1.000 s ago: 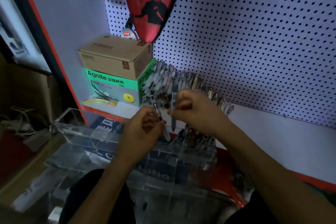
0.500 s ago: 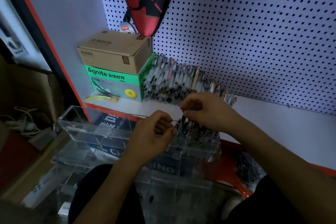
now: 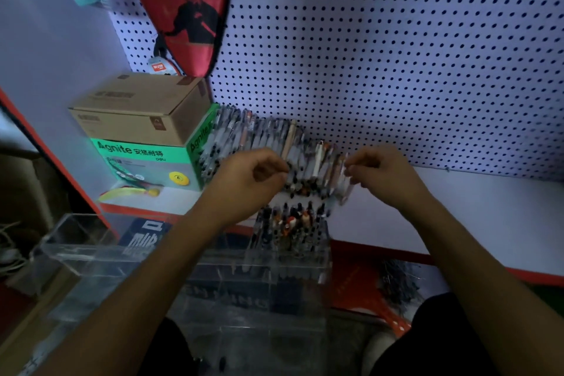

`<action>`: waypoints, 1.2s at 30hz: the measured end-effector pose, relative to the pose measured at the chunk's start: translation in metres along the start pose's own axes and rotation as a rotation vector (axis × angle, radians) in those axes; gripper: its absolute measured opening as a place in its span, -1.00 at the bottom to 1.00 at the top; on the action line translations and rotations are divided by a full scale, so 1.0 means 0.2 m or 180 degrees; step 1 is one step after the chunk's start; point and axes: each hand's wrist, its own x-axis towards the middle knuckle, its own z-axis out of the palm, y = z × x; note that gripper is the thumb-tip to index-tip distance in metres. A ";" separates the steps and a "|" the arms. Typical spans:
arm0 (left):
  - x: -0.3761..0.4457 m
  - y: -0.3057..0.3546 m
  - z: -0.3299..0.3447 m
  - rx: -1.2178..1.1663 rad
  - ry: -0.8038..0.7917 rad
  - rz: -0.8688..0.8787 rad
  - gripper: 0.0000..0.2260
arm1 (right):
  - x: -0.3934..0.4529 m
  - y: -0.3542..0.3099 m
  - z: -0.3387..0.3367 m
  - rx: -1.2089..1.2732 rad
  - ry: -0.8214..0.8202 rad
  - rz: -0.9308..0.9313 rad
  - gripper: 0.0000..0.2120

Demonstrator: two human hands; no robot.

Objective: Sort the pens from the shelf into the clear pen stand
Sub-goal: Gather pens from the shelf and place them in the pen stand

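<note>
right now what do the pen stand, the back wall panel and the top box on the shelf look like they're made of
Pen stand: clear rigid plastic, probably acrylic; glossy, see-through walls with bright edges.
Back panel: pegboard, white with even rows of dark holes; painted metal or hardboard, cannot tell which.
Top box: plain brown cardboard, matte, with folded flaps. It sits on a green box with a printed, smoother face, likely coated card.

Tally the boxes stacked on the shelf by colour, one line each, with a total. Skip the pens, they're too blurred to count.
Brown cardboard box: 1, on top
Green box: 1, underneath, its right side next to the row of pens
Total: 2 boxes
</note>
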 end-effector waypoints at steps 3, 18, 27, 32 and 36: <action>0.15 0.03 0.09 0.0382 -0.0471 -0.0051 -0.94 | 0.08 0.19 0.01 -0.0413 0.0011 0.0275 -0.86; 0.64 0.07 0.59 0.1797 -0.1720 0.0049 -0.85 | 0.22 0.52 0.08 -0.1604 -0.0867 0.0290 -0.75; 0.84 -0.02 0.87 0.2291 -0.1809 -0.0313 -0.82 | 0.23 0.65 -0.02 -0.1290 -0.0270 0.0851 -0.83; 0.89 0.01 0.95 0.2837 -0.1773 -0.0412 -0.81 | 0.23 0.66 -0.03 -0.1241 -0.0116 0.0823 -0.85; 0.88 0.05 1.01 0.2856 -0.1924 -0.0484 -0.84 | 0.22 0.61 -0.05 -0.1106 0.0095 0.0880 -0.85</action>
